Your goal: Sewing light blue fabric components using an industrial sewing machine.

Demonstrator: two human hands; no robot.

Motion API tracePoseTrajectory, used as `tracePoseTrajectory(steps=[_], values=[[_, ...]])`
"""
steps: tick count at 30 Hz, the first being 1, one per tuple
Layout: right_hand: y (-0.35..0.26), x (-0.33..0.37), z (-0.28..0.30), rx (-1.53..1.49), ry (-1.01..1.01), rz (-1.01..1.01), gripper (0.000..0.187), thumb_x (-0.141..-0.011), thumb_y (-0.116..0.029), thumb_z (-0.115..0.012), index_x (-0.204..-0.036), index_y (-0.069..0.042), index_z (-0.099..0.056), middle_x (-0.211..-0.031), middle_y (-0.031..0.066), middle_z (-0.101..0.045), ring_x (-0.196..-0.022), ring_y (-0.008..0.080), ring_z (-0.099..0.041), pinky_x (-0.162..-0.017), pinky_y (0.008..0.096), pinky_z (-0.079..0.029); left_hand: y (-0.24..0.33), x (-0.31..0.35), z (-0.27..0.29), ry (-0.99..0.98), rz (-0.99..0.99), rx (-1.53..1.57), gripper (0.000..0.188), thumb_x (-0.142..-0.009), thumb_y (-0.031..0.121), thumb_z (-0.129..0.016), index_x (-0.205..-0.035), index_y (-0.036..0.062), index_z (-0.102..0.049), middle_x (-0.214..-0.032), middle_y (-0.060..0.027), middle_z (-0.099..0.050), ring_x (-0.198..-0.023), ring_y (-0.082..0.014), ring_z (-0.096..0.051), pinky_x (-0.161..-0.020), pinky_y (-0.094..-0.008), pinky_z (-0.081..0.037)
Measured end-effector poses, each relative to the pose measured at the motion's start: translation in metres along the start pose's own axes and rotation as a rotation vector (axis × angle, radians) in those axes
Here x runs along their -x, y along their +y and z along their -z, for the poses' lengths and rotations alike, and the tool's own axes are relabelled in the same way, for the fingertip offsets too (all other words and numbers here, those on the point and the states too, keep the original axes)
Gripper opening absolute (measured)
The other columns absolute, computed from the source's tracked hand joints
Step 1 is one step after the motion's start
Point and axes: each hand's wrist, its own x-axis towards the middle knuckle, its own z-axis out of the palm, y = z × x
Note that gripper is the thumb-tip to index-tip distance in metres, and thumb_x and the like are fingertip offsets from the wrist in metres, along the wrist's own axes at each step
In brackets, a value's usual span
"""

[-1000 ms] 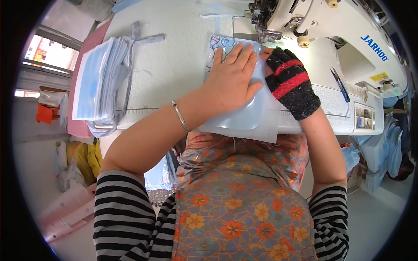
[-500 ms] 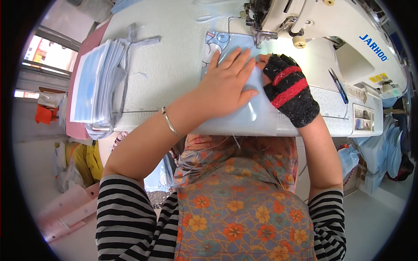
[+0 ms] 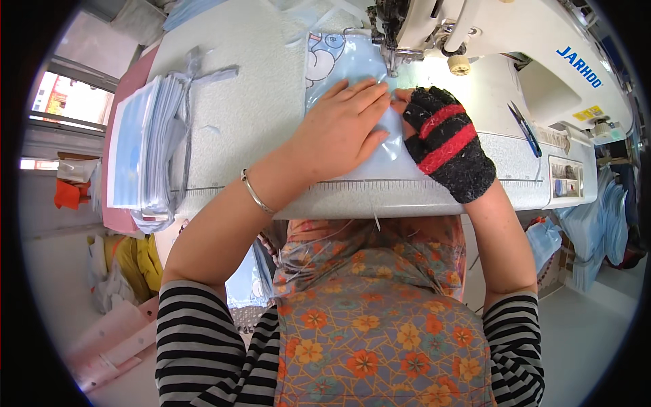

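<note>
A glossy light-blue sheet piece (image 3: 367, 55) with a printed cartoon figure lies flat on the sewing machine table, its right edge by the presser foot (image 3: 392, 64). My left hand (image 3: 344, 129) rests on it palm down, fingers stretched out and thumb apart. Close to the sheet's right edge, my right hand (image 3: 449, 141) wears a black fingerless glove with red stripes. Its fingers are curled, and the bare fingertips pinch the edge just below the presser foot. Part of the sheet is hidden under my left hand.
The sewing machine (image 3: 515, 47) arches over the far right. A tied stack of pale-blue pieces (image 3: 139, 146) stands at the table's left. Thread snips (image 3: 525, 129) lie on the right, beyond a small parts tray (image 3: 565, 179). More blue pieces (image 3: 597, 224) hang at far right.
The blue sheet has slid away from me along the machine, its near end now off the table's front edge. My left hand has shifted slightly left; my right fingertips stay at the edge.
</note>
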Motion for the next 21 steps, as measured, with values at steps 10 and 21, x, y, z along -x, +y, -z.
tracePoseTrajectory(steps=[10,21], values=[[0.000,0.000,0.001,0.003,-0.001,0.004,0.032,-0.080,-0.002,-0.062,-0.111,-0.001,-0.066,-0.117,0.0165,-0.065,-0.106,0.0357,-0.062,-0.096,0.0454,-0.048,-0.021,-0.012,-0.003,0.108,-0.096,0.039,0.032,-0.085,0.013,-0.065,-0.115,0.0040,-0.064,-0.121,-0.0110,-0.060,-0.110,-0.0297,-0.060,-0.100,-0.0449,-0.045],[-0.012,-0.008,0.003,0.010,-0.049,-0.046,0.038,-0.083,-0.013,-0.066,-0.118,0.001,-0.063,-0.124,0.0197,-0.061,-0.112,0.0378,-0.058,-0.099,0.0464,-0.046,-0.047,-0.022,0.000,0.141,-0.194,0.019,0.030,-0.084,0.005,-0.059,-0.114,0.0030,-0.065,-0.116,-0.0098,-0.064,-0.108,-0.0266,-0.062,-0.090,-0.0400,-0.049]])
